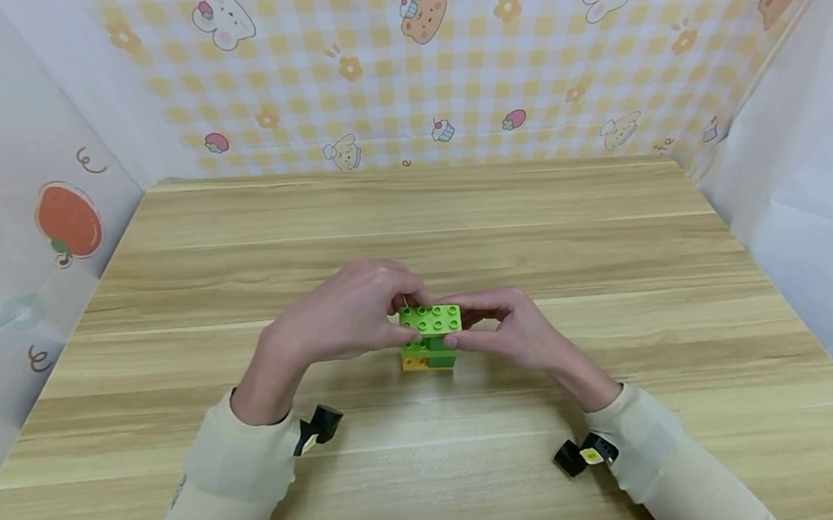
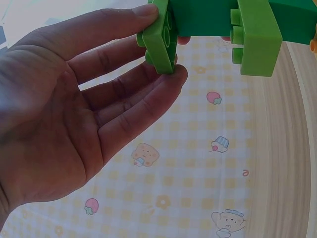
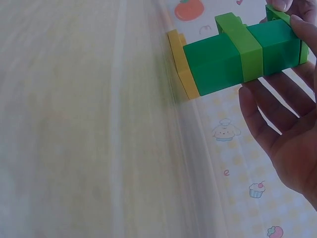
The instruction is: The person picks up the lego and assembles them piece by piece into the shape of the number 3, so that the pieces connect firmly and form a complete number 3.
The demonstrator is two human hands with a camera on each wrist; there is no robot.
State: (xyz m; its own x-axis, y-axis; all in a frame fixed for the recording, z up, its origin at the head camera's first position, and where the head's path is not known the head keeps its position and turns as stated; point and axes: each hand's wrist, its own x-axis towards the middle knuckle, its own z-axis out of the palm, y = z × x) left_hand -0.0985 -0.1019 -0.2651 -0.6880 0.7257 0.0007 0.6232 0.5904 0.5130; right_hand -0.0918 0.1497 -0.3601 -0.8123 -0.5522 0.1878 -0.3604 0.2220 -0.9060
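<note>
A small tower of toy building bricks stands on the table. From the bottom it has a yellow-orange piece (image 3: 182, 64), a dark green block (image 3: 215, 64), a light green brick (image 3: 242, 47), another dark green block (image 3: 278, 47) and a light green studded top brick (image 1: 433, 319). My left hand (image 1: 346, 313) pinches that top brick between thumb and fingers. Part of its hollow underside shows in the left wrist view, tilted against the block below. With thumb in front and fingers behind, my right hand (image 1: 509, 326) grips the tower's upper end from the right.
The wood-grain table (image 1: 437, 476) spreads around the tower. Behind it hangs a yellow checked cloth (image 1: 385, 87) with cartoon prints, and white sheets (image 1: 819, 137) flank both sides. Black wrist cameras (image 1: 571, 458) sit at both cuffs, just above the table.
</note>
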